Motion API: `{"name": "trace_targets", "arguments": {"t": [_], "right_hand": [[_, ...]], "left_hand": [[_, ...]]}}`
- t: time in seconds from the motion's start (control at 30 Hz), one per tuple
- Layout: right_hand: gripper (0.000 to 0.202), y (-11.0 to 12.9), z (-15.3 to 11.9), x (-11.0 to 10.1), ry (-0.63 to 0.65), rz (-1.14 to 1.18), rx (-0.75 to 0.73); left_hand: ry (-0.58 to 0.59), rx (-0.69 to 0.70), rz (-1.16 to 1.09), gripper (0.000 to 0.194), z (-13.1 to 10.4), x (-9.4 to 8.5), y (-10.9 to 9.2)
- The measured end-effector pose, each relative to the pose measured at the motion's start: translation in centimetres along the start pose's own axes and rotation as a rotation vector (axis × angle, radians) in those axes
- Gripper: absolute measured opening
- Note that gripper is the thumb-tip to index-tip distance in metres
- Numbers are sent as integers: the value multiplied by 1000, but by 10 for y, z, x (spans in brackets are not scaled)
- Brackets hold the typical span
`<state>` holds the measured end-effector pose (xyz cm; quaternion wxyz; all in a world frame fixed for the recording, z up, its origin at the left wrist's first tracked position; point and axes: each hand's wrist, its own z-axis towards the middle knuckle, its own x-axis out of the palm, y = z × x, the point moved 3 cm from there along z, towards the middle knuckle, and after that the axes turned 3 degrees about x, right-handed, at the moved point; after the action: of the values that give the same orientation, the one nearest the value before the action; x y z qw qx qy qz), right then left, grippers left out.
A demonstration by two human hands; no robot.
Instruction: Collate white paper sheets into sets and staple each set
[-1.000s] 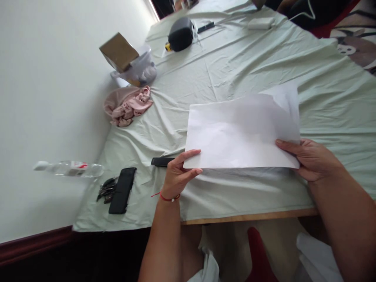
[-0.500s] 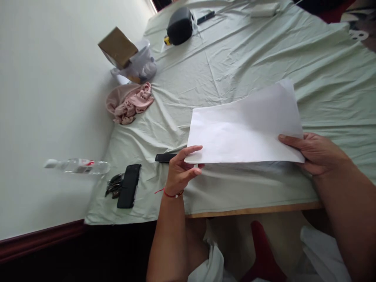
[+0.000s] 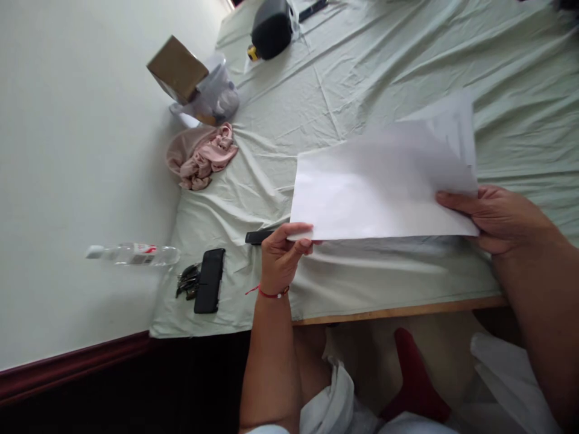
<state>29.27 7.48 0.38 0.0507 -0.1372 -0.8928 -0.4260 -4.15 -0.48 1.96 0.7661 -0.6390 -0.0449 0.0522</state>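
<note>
Several white paper sheets (image 3: 362, 187) are held up above the cloth-covered table. My left hand (image 3: 284, 250) pinches their near left corner between thumb and fingers. On the right edge, my right hand (image 3: 502, 220) grips the sheets with the thumb on top; its other fingers are mostly hidden beneath. The far right part of the top sheet curls away from a sheet behind it, which shows faint print too blurred to read. A black object (image 3: 257, 237) lies just beyond my left hand, partly covered by it.
A black phone-like case (image 3: 210, 281), keys (image 3: 188, 281) and a clear bottle (image 3: 140, 254) lie at the left. Further back are pink cloth (image 3: 205, 158), a plastic tub (image 3: 219, 90) with a cardboard box (image 3: 178, 69), and a black case (image 3: 272, 30). The pale green tablecloth (image 3: 353, 295) is wrinkled.
The far right of the top sheet has parted from the sheet behind, exposing print. My left fingers have closed on the corner. The view has shifted slightly.
</note>
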Motion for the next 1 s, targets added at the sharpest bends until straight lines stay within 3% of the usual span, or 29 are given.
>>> {"name": "trace_targets", "arguments": {"t": [0.13, 0.23, 0.33, 0.47, 0.63, 0.8, 1.0], "right_hand": [[20, -2, 0, -4, 7, 34, -94], [33, -4, 1, -6, 50, -21, -160], [42, -8, 5, -6, 126, -99, -149], [44, -12, 7, -3, 188, -163, -78], [30, -7, 2, 2, 106, -110, -116], [20, -6, 1, 0, 76, -93, -68], [18, -11, 5, -5, 164, -106, -22]], "left_hand": [[-168, -49, -74, 63, 5, -1, 4], [-295, -161, -94, 57, 6, -4, 15], [-260, -220, -98, 46, 8, -2, 23], [-242, -189, -93, 43, 6, 4, 27], [-261, -206, -62, 43, 3, 11, 31], [-326, -173, 1, 36, 5, 6, 35], [-246, -181, 75, 32, 6, -3, 32]]}}
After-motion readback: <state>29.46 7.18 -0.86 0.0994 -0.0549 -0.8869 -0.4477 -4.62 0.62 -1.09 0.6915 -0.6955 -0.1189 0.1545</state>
